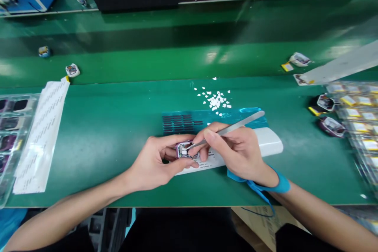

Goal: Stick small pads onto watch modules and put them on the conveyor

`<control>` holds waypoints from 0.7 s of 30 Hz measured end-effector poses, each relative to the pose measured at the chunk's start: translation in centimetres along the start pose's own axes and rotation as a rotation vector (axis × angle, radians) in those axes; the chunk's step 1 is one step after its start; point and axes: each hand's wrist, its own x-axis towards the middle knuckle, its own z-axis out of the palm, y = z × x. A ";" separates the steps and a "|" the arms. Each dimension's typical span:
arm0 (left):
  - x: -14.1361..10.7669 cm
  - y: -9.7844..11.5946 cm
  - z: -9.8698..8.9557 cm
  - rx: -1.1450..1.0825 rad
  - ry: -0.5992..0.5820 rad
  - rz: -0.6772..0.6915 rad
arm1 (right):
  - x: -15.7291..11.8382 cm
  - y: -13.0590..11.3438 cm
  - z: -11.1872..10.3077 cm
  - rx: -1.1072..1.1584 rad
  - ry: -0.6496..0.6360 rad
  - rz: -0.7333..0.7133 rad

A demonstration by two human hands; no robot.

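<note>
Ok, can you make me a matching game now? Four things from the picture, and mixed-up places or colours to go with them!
Things:
1. tweezers
2. wristband
3. little white bits
4. left hand

Places and colours:
A. loosely scattered on the green table
B. holding a small open gadget
C. silver, held in the right hand
D. blue, around a wrist

Right pairs: 1-C, 2-D, 3-A, 4-B
</note>
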 end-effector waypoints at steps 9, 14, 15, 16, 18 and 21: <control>0.1 -0.1 0.3 -0.017 0.003 -0.043 | 0.3 -0.2 0.6 0.015 0.023 0.056; 0.1 -0.1 0.4 -0.043 0.012 -0.029 | 0.0 0.0 0.7 0.001 0.032 0.074; 0.1 -0.1 0.4 -0.045 0.012 -0.029 | 0.0 0.0 0.7 0.007 0.032 0.078; 0.2 -0.1 0.4 -0.047 0.012 -0.030 | -0.1 0.1 0.7 0.014 0.033 0.078; 0.2 -0.1 0.4 -0.047 0.013 -0.033 | -0.1 0.3 0.7 0.016 0.040 0.077; 0.1 -0.2 0.4 -0.045 0.015 -0.032 | -0.2 0.4 0.7 -0.001 0.042 0.071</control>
